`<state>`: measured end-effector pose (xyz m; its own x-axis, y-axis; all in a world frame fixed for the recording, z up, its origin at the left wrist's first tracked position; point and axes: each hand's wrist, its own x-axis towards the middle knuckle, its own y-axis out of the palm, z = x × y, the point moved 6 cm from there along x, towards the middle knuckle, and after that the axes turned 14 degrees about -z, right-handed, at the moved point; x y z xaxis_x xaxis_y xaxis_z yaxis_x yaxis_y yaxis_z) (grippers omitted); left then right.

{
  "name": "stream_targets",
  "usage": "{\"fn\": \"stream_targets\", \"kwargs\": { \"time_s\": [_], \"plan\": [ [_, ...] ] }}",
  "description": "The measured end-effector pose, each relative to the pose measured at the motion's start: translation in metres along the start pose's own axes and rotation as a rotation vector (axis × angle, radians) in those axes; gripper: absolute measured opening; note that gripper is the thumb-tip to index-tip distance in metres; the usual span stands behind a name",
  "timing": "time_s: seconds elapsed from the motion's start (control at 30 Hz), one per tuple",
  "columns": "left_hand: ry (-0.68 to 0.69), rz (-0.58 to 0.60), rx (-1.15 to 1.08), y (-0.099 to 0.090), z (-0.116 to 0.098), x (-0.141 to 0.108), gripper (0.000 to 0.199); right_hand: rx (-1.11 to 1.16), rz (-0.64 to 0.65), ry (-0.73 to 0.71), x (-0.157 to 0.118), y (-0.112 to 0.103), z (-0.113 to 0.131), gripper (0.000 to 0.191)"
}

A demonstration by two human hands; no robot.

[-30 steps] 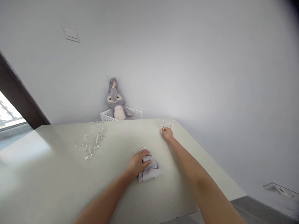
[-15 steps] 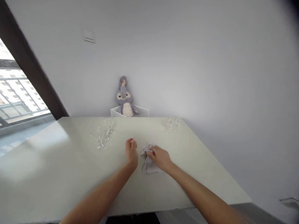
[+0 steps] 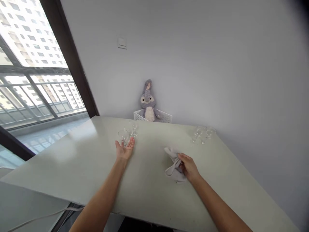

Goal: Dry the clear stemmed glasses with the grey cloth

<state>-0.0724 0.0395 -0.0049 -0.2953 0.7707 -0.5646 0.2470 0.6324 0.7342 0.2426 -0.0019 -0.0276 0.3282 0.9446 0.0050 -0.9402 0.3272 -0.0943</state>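
My left hand [image 3: 124, 150] is open, palm up and fingers spread, just in front of a clear stemmed glass [image 3: 123, 135]; I cannot tell whether they touch. Behind that one stands another stemmed glass [image 3: 133, 127]. A light grey cloth [image 3: 174, 170] hangs bunched from my right hand [image 3: 189, 167], whose fingers and thumb pinch its edge over the table. Farther off at the right, clear stemmed glasses [image 3: 202, 133] lie or lean close together, their outlines hard to make out.
The pale table [image 3: 145, 193] reaches to a grey wall. A plush rabbit [image 3: 148, 104] sits in a white perforated basket [image 3: 166, 118] at the back edge. A white cable [image 3: 48, 215] runs below the table's front left edge. Windows [image 3: 43, 83] are on the left.
The view has turned left. My left hand has gone from loosely closed to open and moved to the glasses. My right hand has gripped the cloth and lifted it.
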Motion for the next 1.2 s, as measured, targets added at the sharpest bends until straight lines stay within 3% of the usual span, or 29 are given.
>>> {"fn": "stream_targets", "kwargs": {
  "time_s": [0.07,0.13,0.27,0.33,0.43,0.53,0.6,0.67,0.77,0.9,0.97,1.1,1.2],
  "plan": [
    [-0.027,0.055,-0.070,0.006,-0.001,0.004,0.036,0.360,-0.032,0.200,0.001,-0.007,-0.002,0.022],
    [-0.051,0.074,-0.104,0.006,-0.003,0.004,0.027,0.515,0.003,0.320,-0.002,-0.009,0.002,0.027],
    [-0.061,0.059,-0.070,0.000,-0.001,-0.004,0.022,0.465,0.185,0.435,-0.015,-0.004,0.013,0.039],
    [-0.033,0.075,-0.023,0.001,0.007,-0.015,0.020,0.482,0.171,0.444,-0.018,-0.004,0.018,0.039],
    [-0.022,0.208,0.125,0.014,0.035,-0.036,0.016,0.523,0.000,0.365,-0.018,-0.008,0.033,0.034],
    [0.010,0.420,0.284,0.034,0.070,-0.057,0.021,0.450,-0.150,0.136,-0.021,-0.006,0.061,0.028],
    [0.038,0.523,0.364,0.044,0.090,-0.067,0.027,0.382,-0.090,0.001,-0.026,0.009,0.078,0.026],
    [0.058,0.590,0.464,0.047,0.106,-0.072,0.035,0.344,0.078,-0.067,-0.032,0.031,0.084,0.029],
    [0.091,0.647,0.690,0.040,0.127,-0.071,0.048,0.310,0.289,-0.064,-0.036,0.055,0.069,0.033],
    [0.238,0.703,0.947,0.023,0.138,-0.062,0.052,0.245,0.339,0.009,-0.030,0.057,0.028,0.023],
    [0.311,0.780,1.026,0.020,0.140,-0.060,0.050,0.340,0.365,0.101,-0.027,0.052,0.014,0.024],
    [0.387,1.000,0.987,0.026,0.138,-0.069,0.046,0.640,0.355,0.294,-0.022,0.042,0.010,0.029],
    [0.460,1.028,0.972,0.030,0.132,-0.073,0.042,0.568,0.322,0.219,-0.025,0.040,0.019,0.026]
  ]
}}
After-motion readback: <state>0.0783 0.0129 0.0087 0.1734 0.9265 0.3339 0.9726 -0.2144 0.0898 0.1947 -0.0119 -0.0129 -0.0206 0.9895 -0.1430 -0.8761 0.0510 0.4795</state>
